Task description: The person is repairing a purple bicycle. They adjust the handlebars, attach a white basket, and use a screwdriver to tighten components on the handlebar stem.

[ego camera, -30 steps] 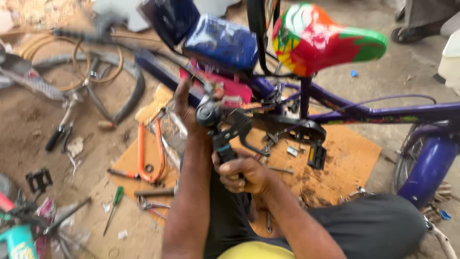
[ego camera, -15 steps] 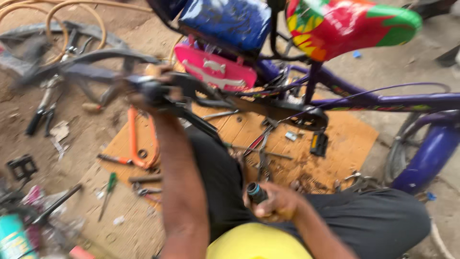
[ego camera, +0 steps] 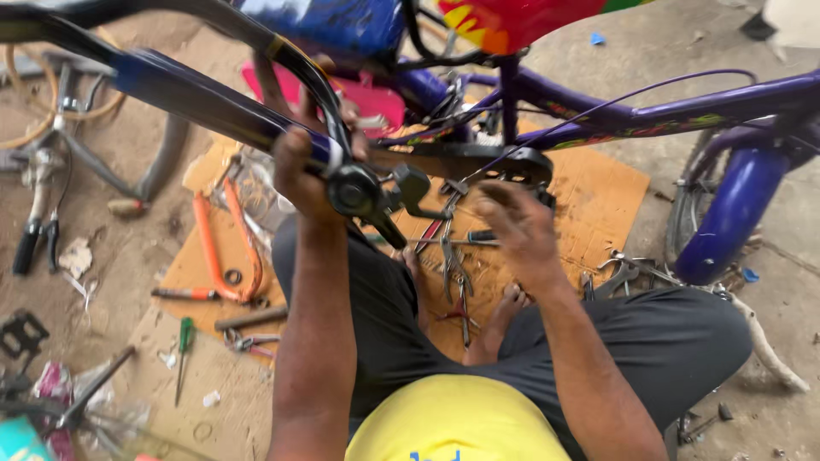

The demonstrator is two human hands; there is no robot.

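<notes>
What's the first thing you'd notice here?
A purple bicycle frame with a bright red, yellow and green saddle fills the top. In the middle, the left hand grips a black handlebar end while the right hand hovers open over tools scattered on cardboard.

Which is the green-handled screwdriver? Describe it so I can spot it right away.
Start at the brown cardboard sheet under the purple bicycle and go to its lower-left part. The screwdriver lies there, below the orange tool; it alone has a green handle.
</notes>
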